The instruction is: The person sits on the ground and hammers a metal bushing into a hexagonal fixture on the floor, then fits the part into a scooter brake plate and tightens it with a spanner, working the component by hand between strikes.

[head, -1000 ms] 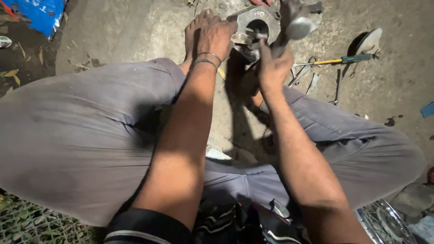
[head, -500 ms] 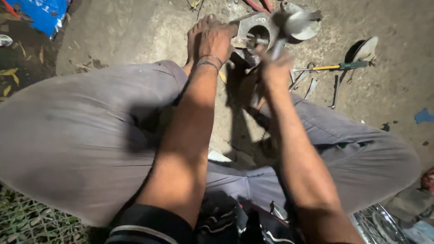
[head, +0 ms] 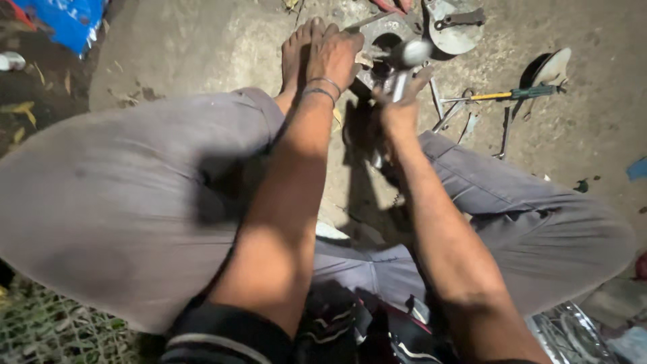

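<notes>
The right hand point(head: 399, 111) is closed around the handle of a hammer point(head: 403, 64), whose rounded, shiny metal head is blurred at the twelve o'clock edge of the hand. The head hovers just above a grey metal housing point(head: 384, 40) with a dark round opening, which lies on the ground at the top centre of the view. The left hand point(head: 335, 54) lies palm down on the housing's nine o'clock side, fingers curled over its edge and gripping it; thin bangles circle the wrist. Both forearms stretch straight forward from the bottom of the view, nearly parallel. A bare foot point(head: 296, 57) rests just beside the left hand, at its nine o'clock. Smooth grey trousers point(head: 135, 202) cover the bent knees, which spread wide to either side of the arms. The ground point(head: 202, 40) is rough, dusty concrete. At two o'clock from the right hand lies a screwdriver point(head: 515, 94) with a yellow and green handle, near thin metal rods. A round metal plate point(head: 451, 30) sits at one o'clock, just beyond the housing. A blue plastic sheet point(head: 64, 20) lies crumpled in the top left corner, well apart.
</notes>
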The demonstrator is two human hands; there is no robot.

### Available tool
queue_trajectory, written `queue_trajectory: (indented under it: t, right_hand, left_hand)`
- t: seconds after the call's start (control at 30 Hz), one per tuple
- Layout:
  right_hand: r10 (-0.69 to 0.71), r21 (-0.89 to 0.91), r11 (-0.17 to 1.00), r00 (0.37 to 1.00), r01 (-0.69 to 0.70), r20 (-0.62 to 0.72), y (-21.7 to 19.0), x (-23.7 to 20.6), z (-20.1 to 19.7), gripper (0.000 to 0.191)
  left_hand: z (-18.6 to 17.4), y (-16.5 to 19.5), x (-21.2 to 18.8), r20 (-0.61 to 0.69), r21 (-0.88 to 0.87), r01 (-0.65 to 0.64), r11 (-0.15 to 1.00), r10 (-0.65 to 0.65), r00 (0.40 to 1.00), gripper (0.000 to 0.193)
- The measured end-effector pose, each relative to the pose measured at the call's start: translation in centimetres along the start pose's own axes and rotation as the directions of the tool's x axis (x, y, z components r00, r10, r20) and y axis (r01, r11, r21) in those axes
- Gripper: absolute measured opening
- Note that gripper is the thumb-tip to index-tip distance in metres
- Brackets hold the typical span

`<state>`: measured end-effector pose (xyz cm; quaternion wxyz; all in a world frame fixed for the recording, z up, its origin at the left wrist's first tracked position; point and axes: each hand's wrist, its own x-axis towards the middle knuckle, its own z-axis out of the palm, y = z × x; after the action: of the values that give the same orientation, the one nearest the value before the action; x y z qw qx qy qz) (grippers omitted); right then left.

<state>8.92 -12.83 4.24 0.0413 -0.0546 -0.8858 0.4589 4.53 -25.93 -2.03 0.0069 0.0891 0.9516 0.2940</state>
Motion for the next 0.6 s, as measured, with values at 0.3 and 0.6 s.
queue_trajectory:
  t: [0.3,0.6]
  right_hand:
    - [0.450,0.476,0.760,0.887,-0.443,0.107,-3.1,3.8,-6.3,0.024]
    - [0.790,0.434,0.579,0.606,-0.690,-0.092,2.2,1.5,-3.7,0.021]
  left_hand:
    - [-0.1,-1.8,-1.5,-0.131,-0.114,0.174,0.978,-0.188,0.973,0.036]
    - [-1.3,-1.5,0.2,0.182,-0.456,0.410,0.790,-0.368,0.912,0.041]
